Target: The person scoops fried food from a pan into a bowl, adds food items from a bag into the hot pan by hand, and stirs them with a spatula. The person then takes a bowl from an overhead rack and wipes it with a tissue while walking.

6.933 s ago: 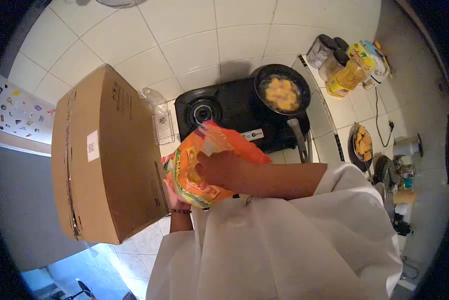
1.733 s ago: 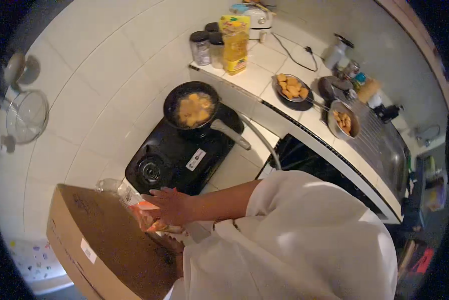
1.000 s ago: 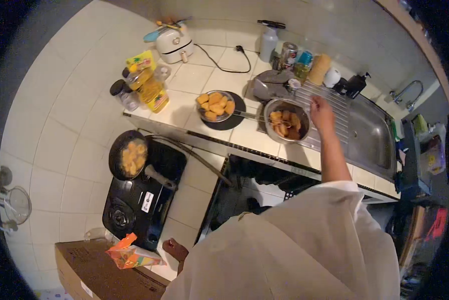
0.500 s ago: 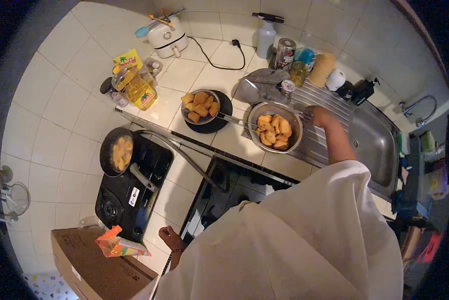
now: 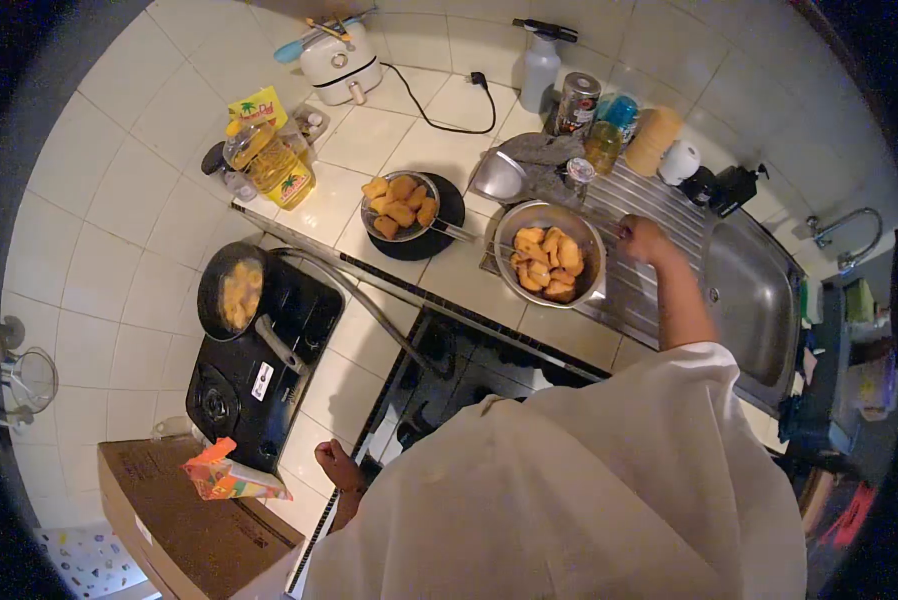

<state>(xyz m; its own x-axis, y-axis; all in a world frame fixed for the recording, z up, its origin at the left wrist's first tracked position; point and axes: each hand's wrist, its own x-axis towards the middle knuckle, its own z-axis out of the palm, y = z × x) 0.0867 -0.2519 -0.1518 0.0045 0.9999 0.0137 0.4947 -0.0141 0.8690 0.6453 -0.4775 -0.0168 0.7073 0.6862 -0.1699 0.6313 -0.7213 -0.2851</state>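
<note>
My right hand point(image 5: 645, 240) is closed at the right rim of a metal bowl point(image 5: 593, 272) holding browned pieces; what its fingers hold is hidden. A strainer point(image 5: 427, 182) with several golden pieces rests on a black round plate point(image 5: 452, 212) to the bowl's left. My left hand point(image 5: 338, 466) is curled shut, low beside the stove, with nothing visible in it. Near it, an orange bag point(image 5: 231, 478) stands against the cardboard box point(image 5: 191, 515). On the black stove point(image 5: 254, 385), a frying pan point(image 5: 209, 305) contains yellow pieces.
An oil bottle point(image 5: 274, 165), jars and a white appliance point(image 5: 339, 68) with a cord stand at the back left. Behind the bowl are a grey cloth point(image 5: 539, 165), a can point(image 5: 577, 103) and several bottles. The sink point(image 5: 759, 295) lies to the right.
The bag has left my hands and stands by the box. My right hand has moved from the bag across to the bowl. My left hand has drawn away from the bag and curled.
</note>
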